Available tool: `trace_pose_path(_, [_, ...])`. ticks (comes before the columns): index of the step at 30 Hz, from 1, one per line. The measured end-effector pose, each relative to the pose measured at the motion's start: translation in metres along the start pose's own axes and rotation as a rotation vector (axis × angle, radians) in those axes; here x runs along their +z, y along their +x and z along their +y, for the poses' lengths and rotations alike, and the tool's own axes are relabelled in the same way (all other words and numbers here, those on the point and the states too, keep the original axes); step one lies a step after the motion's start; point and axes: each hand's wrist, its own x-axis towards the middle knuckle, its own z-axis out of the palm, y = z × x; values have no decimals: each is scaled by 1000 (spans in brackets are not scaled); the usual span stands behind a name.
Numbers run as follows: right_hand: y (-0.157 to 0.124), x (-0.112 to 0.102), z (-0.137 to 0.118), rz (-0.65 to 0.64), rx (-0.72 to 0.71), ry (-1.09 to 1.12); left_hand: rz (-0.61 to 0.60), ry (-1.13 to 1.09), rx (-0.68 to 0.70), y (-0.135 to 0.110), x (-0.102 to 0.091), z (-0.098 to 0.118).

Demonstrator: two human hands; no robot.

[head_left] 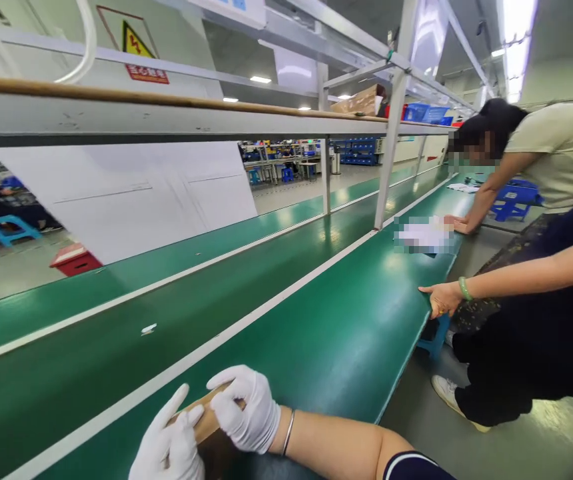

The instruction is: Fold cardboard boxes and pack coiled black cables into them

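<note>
**Two-Handed Pinch at Near Work Position**

The person's left hand (166,440) and right hand (244,411), both in white gloves, are holding a brown cardboard piece (205,421) between them, above the near end of the green tabletop (316,340). The left fingers (189,417) are slightly spread across the piece, while the right fingers (231,383) are pressed together and curling over its upper edge. Whether the piece is touching the tabletop cannot be determined. A metal bangle (288,432) is encircling the right wrist.

Farther along the tabletop's right edge, a co-worker's hand (439,299) is pressing down, with a green bead bracelet (465,288) on the wrist. Beyond it, a second co-worker in a beige T-shirt (556,153) is leaning over the tabletop, with one hand (454,225) at the edge of a blurred white sheet (426,235). A wooden rail (166,100) is running above the tabletop's left side, and a cardboard box (359,100) and blue crates (419,112) are sitting on the far upper shelf (416,124).
</note>
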Motion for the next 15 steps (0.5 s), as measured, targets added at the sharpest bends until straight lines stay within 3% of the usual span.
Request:
trace_pose_path(4, [-3,-2,1,-5,-109,-60,12,-34,39,-7,4,14])
trace_pose_path(10, [-4,-3,22,-30,-296,-31,-46,-218,141,-13,0,-9])
trace_pose_path(12, [-8,-3,27,-3,-361,32,-164,-360,107,-17,-6,-15])
trace_pose_path(15, [-11,-5,31,16,-350,97,-401,-456,-73,-18,-19,-22])
